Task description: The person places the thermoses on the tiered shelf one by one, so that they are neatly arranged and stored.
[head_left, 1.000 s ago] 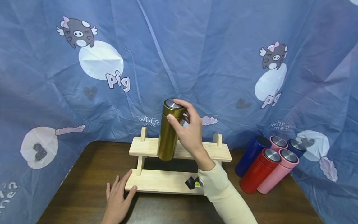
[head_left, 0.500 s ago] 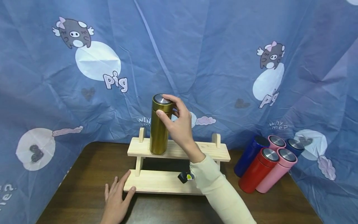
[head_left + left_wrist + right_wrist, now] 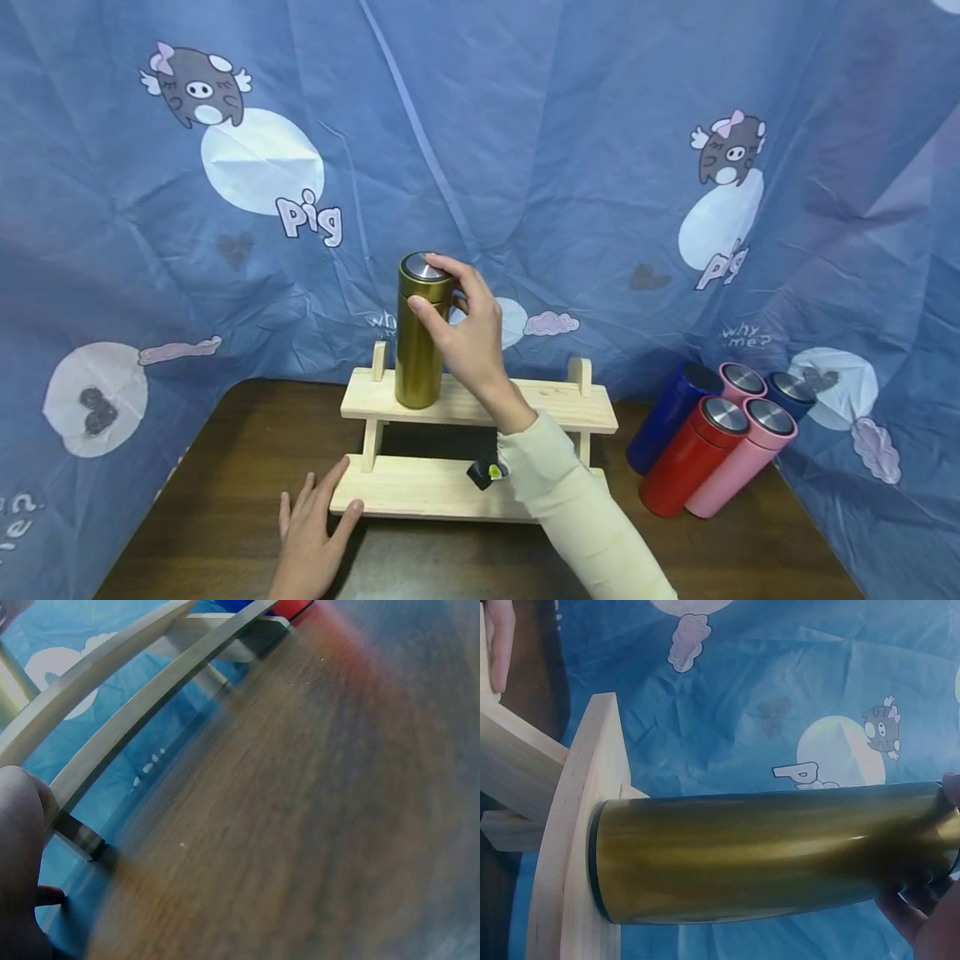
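Observation:
A gold thermos bottle [image 3: 418,358] with a steel-topped lid stands upright on the upper shelf of a two-tier wooden rack [image 3: 525,400], left of the middle. My right hand [image 3: 472,333] grips it near the top, thumb on the front and a finger over the lid. In the right wrist view the base of the gold thermos [image 3: 765,859] meets the shelf board. My left hand [image 3: 313,529] rests at the left end of the rack's lower shelf [image 3: 412,487], fingers straight and thumb at the front edge.
Several thermos bottles stand together at the right of the brown table [image 3: 247,433]: a red one [image 3: 686,467], a pink one [image 3: 738,471], a blue one [image 3: 671,417] and others behind. A blue printed cloth [image 3: 480,125] hangs behind the table.
My right hand has carried the gold thermos leftward and back, from in front of the rack onto the upper shelf. My left hand stays at the rack's left end.

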